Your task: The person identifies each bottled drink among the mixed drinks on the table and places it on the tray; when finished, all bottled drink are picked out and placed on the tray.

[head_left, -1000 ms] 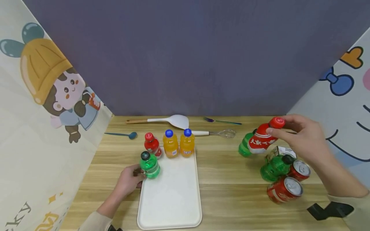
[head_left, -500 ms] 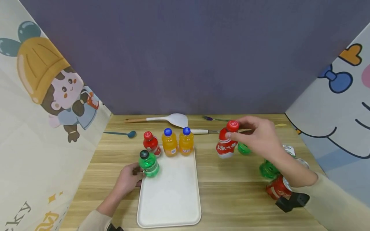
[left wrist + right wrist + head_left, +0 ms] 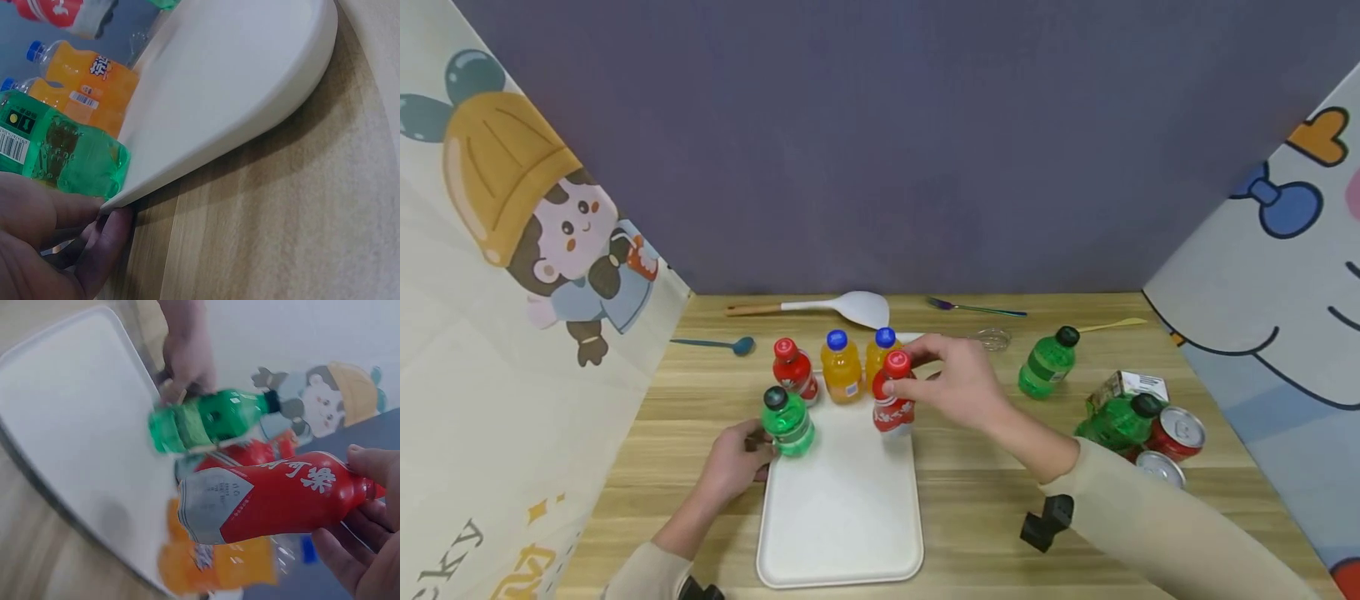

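Observation:
My right hand (image 3: 958,382) grips a red cola bottle (image 3: 892,410) by its neck. The bottle hangs over the far right part of a white tray (image 3: 842,533). In the right wrist view, its printed label (image 3: 275,494) faces the camera. My left hand (image 3: 733,462) pinches the tray's left rim, thumb above and fingers below in the left wrist view. Standing on the tray near that hand is a green soda bottle (image 3: 788,427). Behind it are another red bottle (image 3: 795,373) and two orange soda bottles (image 3: 842,371) with blue caps, one partly hidden by the held bottle.
On the right stand a green bottle (image 3: 1047,367), another green bottle (image 3: 1116,423), a small carton (image 3: 1138,385) and red cans (image 3: 1180,433). Along the back lie a white spatula (image 3: 861,308), a fork (image 3: 977,309), a whisk (image 3: 992,338), a blue spoon (image 3: 741,345) and a yellow knife (image 3: 1112,324).
My right hand has carried the red cola bottle leftward from the group on the right to above the tray. My left hand has stayed at the tray's rim.

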`<state>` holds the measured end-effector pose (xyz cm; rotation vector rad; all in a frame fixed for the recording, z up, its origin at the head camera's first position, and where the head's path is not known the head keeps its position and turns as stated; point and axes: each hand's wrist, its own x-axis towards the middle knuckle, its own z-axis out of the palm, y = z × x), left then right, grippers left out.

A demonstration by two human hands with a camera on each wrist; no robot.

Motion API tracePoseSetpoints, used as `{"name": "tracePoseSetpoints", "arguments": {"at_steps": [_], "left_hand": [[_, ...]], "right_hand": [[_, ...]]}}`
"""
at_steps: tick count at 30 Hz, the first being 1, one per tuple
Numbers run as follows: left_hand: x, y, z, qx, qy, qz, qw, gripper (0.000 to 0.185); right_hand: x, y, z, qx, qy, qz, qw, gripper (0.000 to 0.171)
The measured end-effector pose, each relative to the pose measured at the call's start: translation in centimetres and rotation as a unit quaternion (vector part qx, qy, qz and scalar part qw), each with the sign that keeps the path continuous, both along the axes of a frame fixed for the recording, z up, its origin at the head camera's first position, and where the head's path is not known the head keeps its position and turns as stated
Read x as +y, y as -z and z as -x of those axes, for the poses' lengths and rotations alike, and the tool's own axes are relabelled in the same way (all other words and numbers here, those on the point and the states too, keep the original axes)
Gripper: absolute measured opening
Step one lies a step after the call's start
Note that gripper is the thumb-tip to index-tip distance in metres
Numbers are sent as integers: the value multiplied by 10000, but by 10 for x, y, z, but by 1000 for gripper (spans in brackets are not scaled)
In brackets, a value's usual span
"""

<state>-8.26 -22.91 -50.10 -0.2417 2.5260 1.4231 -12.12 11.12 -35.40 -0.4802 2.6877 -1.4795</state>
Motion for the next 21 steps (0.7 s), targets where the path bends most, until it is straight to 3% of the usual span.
{"name": "tracePoseSetpoints", "arguments": {"at_steps": [10,16,21], "left_hand": [[-1,-1,2,17,-75,-149,9999,40],[-1,-1,2,71,-99,-277,9995,36],[-1,1,1,105,-146,-316,9993,34]], "right_hand": [[-54,36,-1,-70,-299,63,9995,32],[-71,48,-1,-142,-596,154,9980,31],[-78,59,0,18,-587,161,9981,30]]}}
